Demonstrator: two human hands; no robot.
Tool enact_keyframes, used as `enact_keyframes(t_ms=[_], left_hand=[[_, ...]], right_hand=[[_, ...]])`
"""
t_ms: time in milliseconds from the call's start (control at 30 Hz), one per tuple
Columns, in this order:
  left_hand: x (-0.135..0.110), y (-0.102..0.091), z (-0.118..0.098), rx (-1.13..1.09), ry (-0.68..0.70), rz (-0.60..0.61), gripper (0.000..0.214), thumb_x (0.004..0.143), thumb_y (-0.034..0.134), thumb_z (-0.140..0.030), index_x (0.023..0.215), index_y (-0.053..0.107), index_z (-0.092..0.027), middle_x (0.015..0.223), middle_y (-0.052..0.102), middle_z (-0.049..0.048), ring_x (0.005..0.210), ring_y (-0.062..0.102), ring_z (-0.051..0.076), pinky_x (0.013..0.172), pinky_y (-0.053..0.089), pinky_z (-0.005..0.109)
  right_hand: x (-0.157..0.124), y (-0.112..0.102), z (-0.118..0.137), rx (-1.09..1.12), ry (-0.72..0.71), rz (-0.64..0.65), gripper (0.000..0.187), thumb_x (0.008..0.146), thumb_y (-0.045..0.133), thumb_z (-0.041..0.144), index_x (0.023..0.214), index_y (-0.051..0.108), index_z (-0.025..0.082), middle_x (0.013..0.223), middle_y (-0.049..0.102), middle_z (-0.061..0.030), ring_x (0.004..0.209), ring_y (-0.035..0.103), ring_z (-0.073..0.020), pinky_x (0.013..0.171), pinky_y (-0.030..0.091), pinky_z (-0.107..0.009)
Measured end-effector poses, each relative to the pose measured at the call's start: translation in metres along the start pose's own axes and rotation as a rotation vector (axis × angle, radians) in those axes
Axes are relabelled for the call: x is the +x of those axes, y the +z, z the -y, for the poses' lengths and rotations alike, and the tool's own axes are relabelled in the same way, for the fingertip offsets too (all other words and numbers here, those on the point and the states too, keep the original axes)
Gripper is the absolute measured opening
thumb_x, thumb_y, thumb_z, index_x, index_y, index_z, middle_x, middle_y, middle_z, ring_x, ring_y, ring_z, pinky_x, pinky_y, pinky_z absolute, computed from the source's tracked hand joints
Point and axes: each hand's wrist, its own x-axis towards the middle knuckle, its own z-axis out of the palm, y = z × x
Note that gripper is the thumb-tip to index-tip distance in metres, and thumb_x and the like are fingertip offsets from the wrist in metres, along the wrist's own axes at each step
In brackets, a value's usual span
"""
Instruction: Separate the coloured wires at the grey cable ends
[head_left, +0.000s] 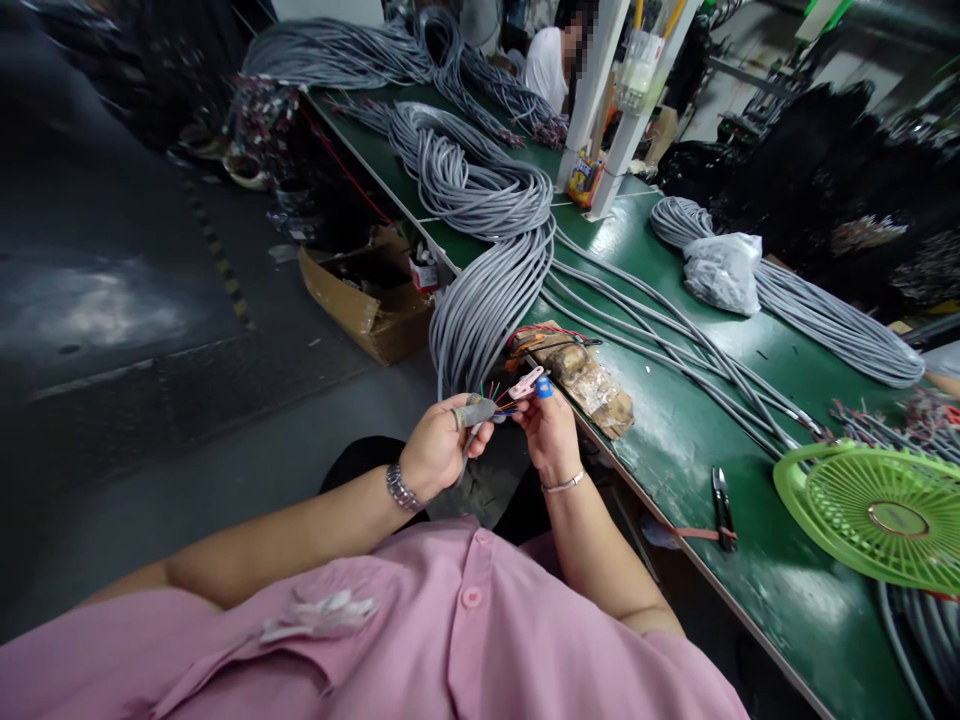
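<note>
My left hand (441,443) is closed around the end of a grey cable (480,411), from which several thin coloured wires (496,396) fan out. My right hand (547,425) pinches a small pink tool (526,382) against those wires; its fingertip wears a blue cap (544,389). Both hands hover just off the near edge of the green workbench (675,420). The cable runs up into a thick bundle of grey cables (487,290) that hangs over the bench edge.
A worn wooden block (592,385) lies on the bench by my hands. Black snips (723,508) and a green fan (874,510) sit to the right. A plastic bag (724,270) rests on more cables. A cardboard box (367,295) stands on the floor. Another person (551,60) sits at the far end.
</note>
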Motion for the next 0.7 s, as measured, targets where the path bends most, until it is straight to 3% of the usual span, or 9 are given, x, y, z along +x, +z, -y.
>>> enact_keyframes(t_ms=[167,367,567,700], left_hand=[[0.004,0.002,0.001,-0.005,-0.008,0.016,0.016,0.065,0.071,-0.026,0.069,0.061,-0.014,0.048,0.056,-0.0002,0.039,0.044,0.008,0.036,0.026,0.019],[0.008,0.002,0.005,0.002,-0.017,0.009,0.014,0.066,0.07,-0.024,0.071,0.061,-0.014,0.048,0.057,-0.0003,0.038,0.044,0.008,0.035,0.026,0.019],[0.008,0.0,0.011,0.043,-0.041,-0.002,0.011,0.067,0.067,-0.023,0.068,0.061,-0.014,0.047,0.056,0.0005,0.037,0.044,0.008,0.035,0.025,0.019],[0.006,-0.004,0.012,0.042,-0.024,0.013,0.011,0.069,0.067,-0.023,0.07,0.062,-0.014,0.048,0.057,0.0004,0.038,0.045,0.008,0.036,0.027,0.019]], right_hand=[[0.005,-0.005,-0.013,-0.181,-0.238,-0.125,0.04,0.079,0.065,0.056,0.077,0.062,0.017,0.062,0.062,0.0025,0.05,0.048,-0.0065,0.051,0.042,-0.019],[0.006,0.002,-0.009,0.039,-0.027,0.089,0.042,0.079,0.063,0.06,0.082,0.064,0.018,0.071,0.062,0.0011,0.059,0.055,-0.009,0.054,0.046,-0.021],[0.006,0.008,-0.006,0.147,-0.055,0.106,0.036,0.08,0.068,0.053,0.077,0.065,0.017,0.073,0.064,-0.0002,0.064,0.058,-0.0095,0.058,0.048,-0.021],[0.004,0.007,-0.004,0.187,0.037,0.079,0.038,0.083,0.062,0.057,0.083,0.064,0.019,0.073,0.065,0.0001,0.063,0.058,-0.0106,0.057,0.049,-0.022]])
